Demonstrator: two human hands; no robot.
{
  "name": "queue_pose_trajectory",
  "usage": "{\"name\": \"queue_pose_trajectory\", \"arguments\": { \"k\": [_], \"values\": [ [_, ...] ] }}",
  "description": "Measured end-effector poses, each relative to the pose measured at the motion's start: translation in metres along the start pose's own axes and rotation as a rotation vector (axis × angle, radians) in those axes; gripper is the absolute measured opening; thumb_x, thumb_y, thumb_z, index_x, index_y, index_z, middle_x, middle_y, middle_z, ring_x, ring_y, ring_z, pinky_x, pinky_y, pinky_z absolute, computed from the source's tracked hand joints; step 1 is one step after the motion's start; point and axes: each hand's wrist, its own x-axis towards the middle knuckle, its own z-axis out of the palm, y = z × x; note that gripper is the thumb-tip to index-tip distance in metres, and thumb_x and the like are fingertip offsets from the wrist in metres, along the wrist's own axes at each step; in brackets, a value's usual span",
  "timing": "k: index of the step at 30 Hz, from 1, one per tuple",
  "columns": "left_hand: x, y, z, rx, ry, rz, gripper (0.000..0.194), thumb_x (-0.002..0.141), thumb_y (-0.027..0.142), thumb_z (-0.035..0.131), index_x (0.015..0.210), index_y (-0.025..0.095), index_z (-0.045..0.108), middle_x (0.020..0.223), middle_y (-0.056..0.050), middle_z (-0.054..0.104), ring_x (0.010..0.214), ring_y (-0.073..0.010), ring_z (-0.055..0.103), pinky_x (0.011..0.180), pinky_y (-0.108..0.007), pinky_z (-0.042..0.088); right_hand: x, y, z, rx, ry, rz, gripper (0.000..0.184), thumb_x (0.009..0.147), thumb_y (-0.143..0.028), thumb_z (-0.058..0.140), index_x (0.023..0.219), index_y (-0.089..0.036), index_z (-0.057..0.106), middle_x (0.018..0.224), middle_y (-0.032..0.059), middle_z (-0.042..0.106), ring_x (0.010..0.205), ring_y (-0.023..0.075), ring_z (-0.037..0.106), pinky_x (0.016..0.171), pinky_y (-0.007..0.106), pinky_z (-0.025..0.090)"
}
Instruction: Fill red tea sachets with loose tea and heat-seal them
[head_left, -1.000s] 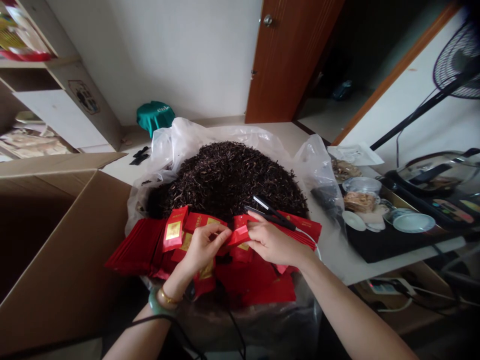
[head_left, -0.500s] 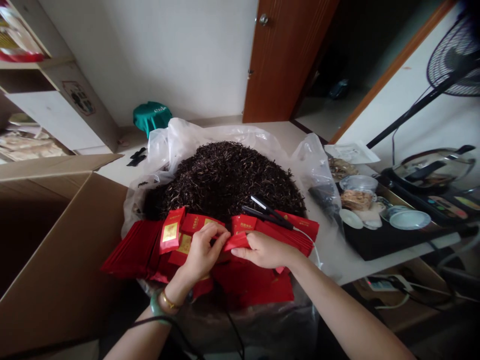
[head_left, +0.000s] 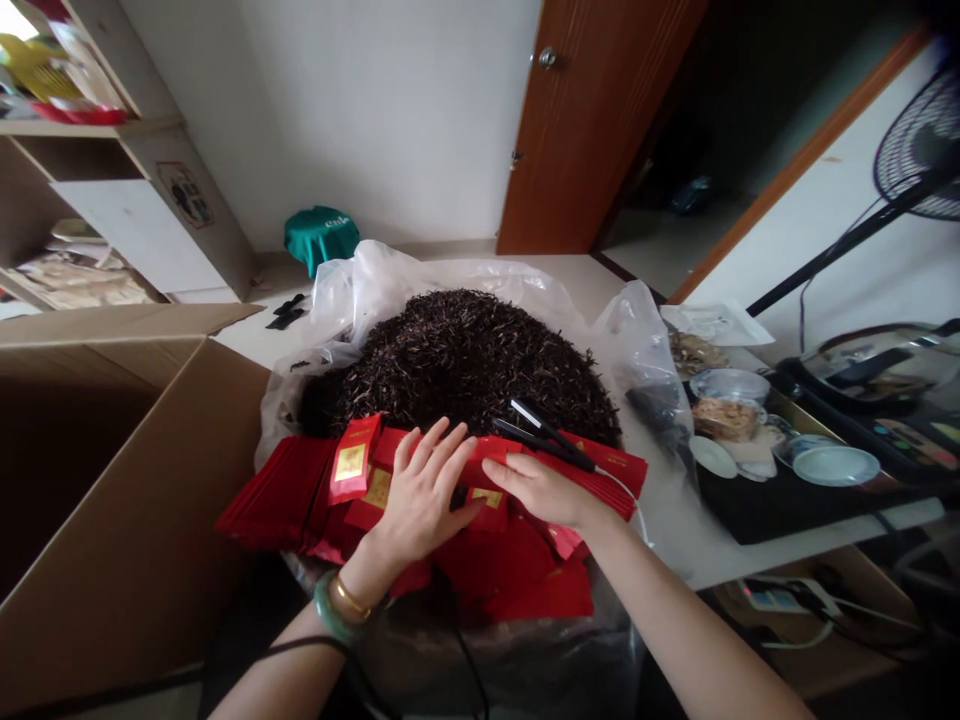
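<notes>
My left hand (head_left: 420,490) lies spread on the red packets (head_left: 289,495), my right hand (head_left: 536,492) rests open beside the black sealer (head_left: 544,437), neither gripping; light pressure keeps the packets neat below the loose tea (head_left: 465,360).

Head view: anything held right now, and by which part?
Nothing looks gripped: the left hand is open, fingers spread over the red packets, and the right hand lies flat against them.

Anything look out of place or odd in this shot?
Yes: a black hair-straightener-style iron lies with its arms apart on the red packets beside the heap of loose black tea, its white cord trailing away. A styling tool looks odd among tea packets.
</notes>
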Motion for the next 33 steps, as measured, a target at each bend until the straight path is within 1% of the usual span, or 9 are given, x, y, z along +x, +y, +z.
{"name": "queue_pose_trajectory", "arguments": {
  "k": [4, 6, 10, 13, 15, 19, 23, 28, 33],
  "values": [
    [-0.005, 0.005, 0.006, 0.102, -0.079, -0.037, 0.046, 0.089, 0.029, 0.054, 0.133, 0.018, 0.049, 0.13, -0.013, 0.061, 0.126, -0.0308, 0.05, 0.099, -0.043, 0.031, 0.002, 0.009, -0.003, 0.135, -0.018, 0.056, 0.062, 0.08, -0.071, 0.048, 0.111, -0.021, 0.066, 0.123, 0.0071, 0.064, 0.125, 0.0253, 0.05, 0.113, 0.045, 0.028],
    [-0.007, 0.006, 0.007, 0.119, -0.097, -0.054, 0.044, 0.09, 0.027, 0.052, 0.133, 0.019, 0.05, 0.129, -0.013, 0.062, 0.123, -0.0288, 0.053, 0.095, -0.04, 0.033, 0.004, 0.015, -0.003, 0.217, -0.053, 0.053, 0.066, 0.082, -0.072, 0.044, 0.113, -0.018, 0.065, 0.124, 0.0082, 0.064, 0.126, 0.0244, 0.048, 0.115, 0.044, 0.024],
    [-0.008, 0.009, 0.008, 0.162, -0.054, -0.065, 0.04, 0.091, 0.025, 0.049, 0.131, 0.018, 0.051, 0.126, -0.012, 0.064, 0.115, -0.0259, 0.059, 0.092, -0.038, 0.035, 0.008, 0.022, 0.001, 0.39, -0.155, 0.032, 0.064, 0.09, -0.067, 0.035, 0.108, -0.014, 0.066, 0.114, 0.0088, 0.068, 0.121, 0.0229, 0.053, 0.111, 0.043, 0.03],
    [-0.008, 0.011, 0.008, 0.205, -0.051, -0.077, 0.041, 0.091, 0.023, 0.049, 0.132, 0.021, 0.052, 0.132, -0.013, 0.06, 0.115, -0.0267, 0.058, 0.091, -0.039, 0.036, 0.01, 0.023, 0.005, 0.536, -0.194, 0.036, 0.063, 0.089, -0.066, 0.038, 0.109, -0.014, 0.066, 0.114, 0.0101, 0.068, 0.122, 0.0239, 0.052, 0.108, 0.042, 0.034],
    [-0.009, 0.011, 0.008, 0.224, -0.079, -0.068, 0.042, 0.091, 0.021, 0.049, 0.133, 0.023, 0.051, 0.137, -0.014, 0.055, 0.117, -0.0276, 0.057, 0.089, -0.039, 0.038, 0.011, 0.021, 0.007, 0.591, -0.2, 0.041, 0.063, 0.088, -0.066, 0.041, 0.113, -0.014, 0.065, 0.118, 0.0111, 0.066, 0.125, 0.0245, 0.05, 0.108, 0.043, 0.034],
    [-0.009, 0.009, 0.01, 0.203, -0.124, -0.036, 0.046, 0.089, 0.019, 0.05, 0.135, 0.019, 0.049, 0.139, -0.015, 0.053, 0.118, -0.0287, 0.056, 0.087, -0.039, 0.043, 0.01, 0.014, 0.011, 0.59, -0.205, 0.041, 0.064, 0.086, -0.068, 0.043, 0.12, -0.017, 0.061, 0.129, 0.0107, 0.06, 0.132, 0.0233, 0.043, 0.114, 0.045, 0.026],
    [-0.008, 0.005, 0.01, 0.113, -0.153, -0.068, 0.046, 0.084, 0.015, 0.05, 0.13, 0.018, 0.052, 0.132, -0.013, 0.059, 0.118, -0.0277, 0.056, 0.09, -0.038, 0.045, 0.007, 0.006, 0.013, 0.577, -0.222, 0.033, 0.063, 0.086, -0.068, 0.043, 0.127, -0.021, 0.056, 0.138, 0.0088, 0.054, 0.138, 0.0217, 0.035, 0.117, 0.045, 0.02],
    [-0.006, 0.002, 0.007, 0.078, -0.109, -0.079, 0.045, 0.08, 0.013, 0.053, 0.124, 0.017, 0.056, 0.125, -0.012, 0.064, 0.111, -0.0269, 0.061, 0.086, -0.038, 0.048, 0.004, 0.001, 0.013, 0.547, -0.241, 0.014, 0.068, 0.084, -0.07, 0.043, 0.128, -0.02, 0.054, 0.14, 0.0096, 0.051, 0.139, 0.023, 0.034, 0.117, 0.045, 0.018],
    [-0.008, 0.002, 0.006, 0.067, -0.096, -0.092, 0.043, 0.08, 0.014, 0.054, 0.122, 0.019, 0.058, 0.122, -0.011, 0.066, 0.105, -0.0258, 0.063, 0.083, -0.036, 0.049, 0.003, 0.002, 0.012, 0.564, -0.246, -0.011, 0.064, 0.087, -0.067, 0.042, 0.125, -0.017, 0.056, 0.132, 0.0109, 0.058, 0.134, 0.0235, 0.04, 0.115, 0.045, 0.023]
  ]
}}
